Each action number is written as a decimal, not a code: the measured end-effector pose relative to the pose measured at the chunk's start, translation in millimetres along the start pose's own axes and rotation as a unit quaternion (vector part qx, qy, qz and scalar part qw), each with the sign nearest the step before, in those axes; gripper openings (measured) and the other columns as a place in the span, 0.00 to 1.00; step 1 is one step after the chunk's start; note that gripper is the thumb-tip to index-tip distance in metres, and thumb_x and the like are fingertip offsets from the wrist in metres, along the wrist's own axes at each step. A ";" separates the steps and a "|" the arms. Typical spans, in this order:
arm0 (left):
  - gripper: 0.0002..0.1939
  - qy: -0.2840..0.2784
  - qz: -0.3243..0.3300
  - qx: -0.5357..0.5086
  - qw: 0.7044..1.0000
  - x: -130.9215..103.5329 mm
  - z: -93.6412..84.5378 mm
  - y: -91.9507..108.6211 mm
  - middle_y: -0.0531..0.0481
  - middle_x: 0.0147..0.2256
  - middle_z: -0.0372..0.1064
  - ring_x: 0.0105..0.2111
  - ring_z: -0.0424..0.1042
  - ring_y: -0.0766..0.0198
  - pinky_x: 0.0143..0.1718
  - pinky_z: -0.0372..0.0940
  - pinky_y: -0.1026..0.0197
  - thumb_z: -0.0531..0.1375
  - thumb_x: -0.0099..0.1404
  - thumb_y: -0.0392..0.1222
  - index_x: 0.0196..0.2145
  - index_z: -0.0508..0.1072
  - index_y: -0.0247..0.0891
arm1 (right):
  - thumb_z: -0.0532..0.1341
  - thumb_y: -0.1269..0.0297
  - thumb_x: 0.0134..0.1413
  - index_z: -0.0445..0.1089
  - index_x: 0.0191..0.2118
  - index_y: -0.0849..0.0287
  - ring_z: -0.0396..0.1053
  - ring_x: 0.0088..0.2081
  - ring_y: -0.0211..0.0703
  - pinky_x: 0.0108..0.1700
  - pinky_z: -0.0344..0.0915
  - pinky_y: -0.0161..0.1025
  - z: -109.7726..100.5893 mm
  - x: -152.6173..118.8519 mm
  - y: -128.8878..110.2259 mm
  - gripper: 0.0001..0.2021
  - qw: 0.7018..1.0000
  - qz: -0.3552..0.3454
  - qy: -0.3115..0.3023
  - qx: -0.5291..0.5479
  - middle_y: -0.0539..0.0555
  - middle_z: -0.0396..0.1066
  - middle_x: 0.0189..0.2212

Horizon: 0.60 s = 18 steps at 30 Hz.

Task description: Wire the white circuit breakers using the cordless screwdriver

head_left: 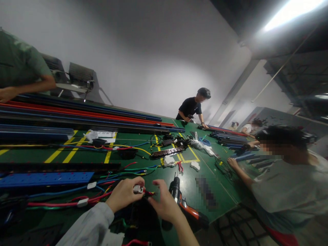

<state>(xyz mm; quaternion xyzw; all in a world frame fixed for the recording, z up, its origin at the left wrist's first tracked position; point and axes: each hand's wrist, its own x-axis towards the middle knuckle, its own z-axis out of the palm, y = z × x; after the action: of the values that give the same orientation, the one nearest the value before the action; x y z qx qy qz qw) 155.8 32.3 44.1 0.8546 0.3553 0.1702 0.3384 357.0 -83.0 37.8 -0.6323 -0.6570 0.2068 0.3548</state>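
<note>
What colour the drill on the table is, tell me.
The drill is mostly black and orange, seen best in the head view.

Head view — tilted, forward and down across green table (pixel 221 181), left hand (pixel 125 195), right hand (pixel 167 204) close

Workshop with drill (pixel 189 209) and cables (pixel 51 204)

At six o'clock in the view, the left hand (pixel 124 195) gripped a small pale connector (pixel 138 189); the right hand (pixel 166 201), thumb and forefinger apart, curved beside the red wire (pixel 149 193). A drill (pixel 188 206) lay at five, a blue power strip (pixel 48 178) at eight.
</note>
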 end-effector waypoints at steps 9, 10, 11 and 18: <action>0.10 0.015 0.005 0.026 1.000 4.3 6.4 -10.4 0.59 0.35 0.77 0.36 0.75 0.63 0.34 0.54 0.65 0.62 0.59 0.49 0.39 0.72 0.49 | 0.60 0.64 0.51 0.56 0.65 0.58 0.57 0.63 0.53 0.64 0.51 0.49 -91.9 -72.4 54.9 0.33 0.970 0.185 -0.012 -0.159 0.61 0.59 0.62; 0.10 0.016 0.002 0.028 0.999 5.2 7.5 -11.5 0.59 0.34 0.77 0.35 0.75 0.63 0.34 0.54 0.65 0.62 0.59 0.50 0.39 0.72 0.49 | 0.61 0.64 0.49 0.54 0.65 0.57 0.58 0.63 0.53 0.63 0.53 0.47 -90.0 -77.9 58.6 0.36 0.967 0.186 -0.044 -0.167 0.60 0.59 0.62; 0.10 0.016 -0.002 0.031 0.999 5.9 8.4 -12.3 0.59 0.34 0.77 0.35 0.75 0.63 0.34 0.54 0.65 0.62 0.59 0.50 0.39 0.72 0.49 | 0.61 0.66 0.48 0.54 0.66 0.56 0.60 0.61 0.53 0.61 0.55 0.46 -86.0 -81.3 61.5 0.37 0.964 0.185 -0.064 -0.182 0.59 0.61 0.61; 0.11 0.005 -0.020 0.055 0.998 5.5 12.8 -12.9 0.58 0.35 0.78 0.37 0.75 0.60 0.34 0.55 0.64 0.62 0.57 0.49 0.40 0.73 0.50 | 0.58 0.73 0.45 0.58 0.63 0.54 0.73 0.47 0.56 0.44 0.63 0.43 -55.0 -73.3 68.6 0.35 0.909 0.216 -0.025 -0.356 0.61 0.71 0.52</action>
<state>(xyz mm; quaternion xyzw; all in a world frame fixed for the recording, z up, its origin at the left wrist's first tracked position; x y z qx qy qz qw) 160.0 37.1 26.3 0.8638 0.3829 0.1482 0.2921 440.2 -156.4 9.8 -0.8378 -0.5429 0.0466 0.0357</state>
